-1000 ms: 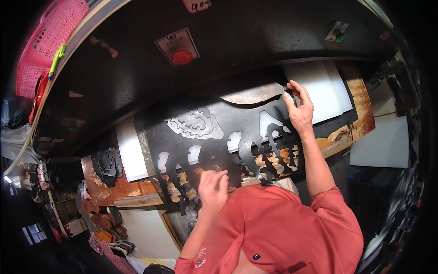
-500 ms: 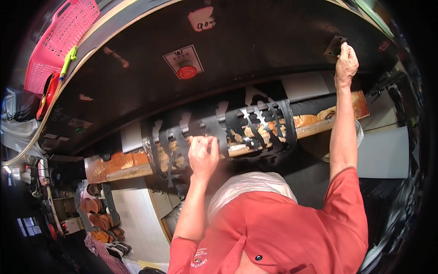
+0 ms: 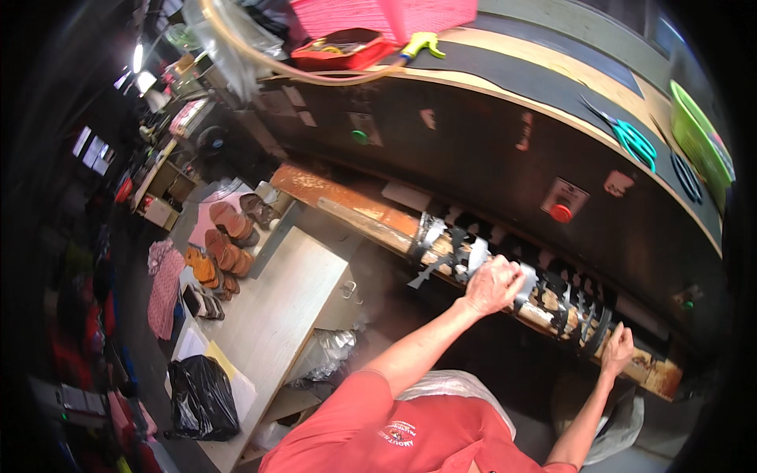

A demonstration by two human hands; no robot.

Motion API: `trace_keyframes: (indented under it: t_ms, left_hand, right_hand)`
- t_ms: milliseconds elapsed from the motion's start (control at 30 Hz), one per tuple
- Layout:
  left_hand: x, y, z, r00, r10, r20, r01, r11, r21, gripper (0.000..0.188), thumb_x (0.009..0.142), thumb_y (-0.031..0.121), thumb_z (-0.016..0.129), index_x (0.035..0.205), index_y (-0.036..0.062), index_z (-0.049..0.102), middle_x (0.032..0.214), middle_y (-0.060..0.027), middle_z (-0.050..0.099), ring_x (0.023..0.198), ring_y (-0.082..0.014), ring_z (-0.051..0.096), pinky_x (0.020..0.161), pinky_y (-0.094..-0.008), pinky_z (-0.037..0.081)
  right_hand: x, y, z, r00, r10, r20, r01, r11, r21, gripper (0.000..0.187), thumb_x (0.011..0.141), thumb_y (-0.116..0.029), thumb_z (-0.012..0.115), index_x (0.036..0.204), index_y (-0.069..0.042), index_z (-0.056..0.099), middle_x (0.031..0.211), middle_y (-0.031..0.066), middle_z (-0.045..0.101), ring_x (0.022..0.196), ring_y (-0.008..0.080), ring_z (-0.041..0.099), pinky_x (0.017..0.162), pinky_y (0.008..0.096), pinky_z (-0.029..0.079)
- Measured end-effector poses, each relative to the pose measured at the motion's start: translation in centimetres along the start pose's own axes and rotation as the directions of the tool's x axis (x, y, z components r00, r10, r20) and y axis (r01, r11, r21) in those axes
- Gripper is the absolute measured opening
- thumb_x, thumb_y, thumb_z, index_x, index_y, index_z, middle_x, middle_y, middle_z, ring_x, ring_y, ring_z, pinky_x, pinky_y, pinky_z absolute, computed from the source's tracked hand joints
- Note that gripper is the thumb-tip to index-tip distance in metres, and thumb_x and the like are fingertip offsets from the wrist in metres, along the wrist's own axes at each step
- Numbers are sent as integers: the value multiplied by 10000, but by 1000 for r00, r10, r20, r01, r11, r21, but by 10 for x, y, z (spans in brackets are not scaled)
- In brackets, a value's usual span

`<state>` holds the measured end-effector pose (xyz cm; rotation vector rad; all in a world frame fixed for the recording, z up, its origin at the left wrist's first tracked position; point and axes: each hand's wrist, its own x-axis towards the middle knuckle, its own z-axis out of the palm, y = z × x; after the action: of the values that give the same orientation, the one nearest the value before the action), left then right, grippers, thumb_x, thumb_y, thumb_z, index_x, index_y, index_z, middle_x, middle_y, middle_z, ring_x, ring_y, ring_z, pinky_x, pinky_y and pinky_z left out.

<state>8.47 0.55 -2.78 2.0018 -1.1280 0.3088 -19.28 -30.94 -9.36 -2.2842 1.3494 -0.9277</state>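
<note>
A black sheet [image 3: 456, 251] full of cut-out holes, only thin strips left between them, lies draped over a worn wooden beam [image 3: 355, 217] below a dark machine panel. My left hand [image 3: 494, 285] is closed at the middle of the sheet, with a greyish, light-catching strip by its fingers. At the sheet's right end, my right hand [image 3: 617, 351] is closed with its fingertips against the edge; exactly how much it grips is hard to see. A red push button [image 3: 561, 212] sits on the panel above.
On the shelf above are teal-handled scissors [image 3: 635, 143], a green basket [image 3: 697, 130], a pink basket [image 3: 426, 20], a red tray [image 3: 335, 57] and a yellow-green air gun [image 3: 423, 47]. To the left stand a pale cabinet [image 3: 272, 307], brown shoe parts [image 3: 229, 248] and a black bag [image 3: 203, 398].
My right hand has come down from a control on the panel to the sheet's right end. My left hand stays at the sheet. The view has swung to the left.
</note>
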Motion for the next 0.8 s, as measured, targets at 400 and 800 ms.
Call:
trace_keyframes:
  t_ms: [400,800]
  left_hand:
    - [-6,-11,13,994,-112,-18,110,989,-97,171,953,192,675,886,34,677,852,-190,681,876,-385,679,812,-500,553]
    - [-50,5,-16,987,80,140,-84,996,20,139,913,164,645,849,41,656,851,-173,623,870,-361,622,796,-470,540]
  right_hand:
    - [17,20,15,991,-123,47,125,992,-30,498,1087,-401,554,827,23,533,697,205,518,625,315,470,643,494,408]
    - [-21,45,-7,998,-8,68,-2,988,152,438,1094,-318,619,763,-37,565,648,-10,531,617,114,455,560,342,420]
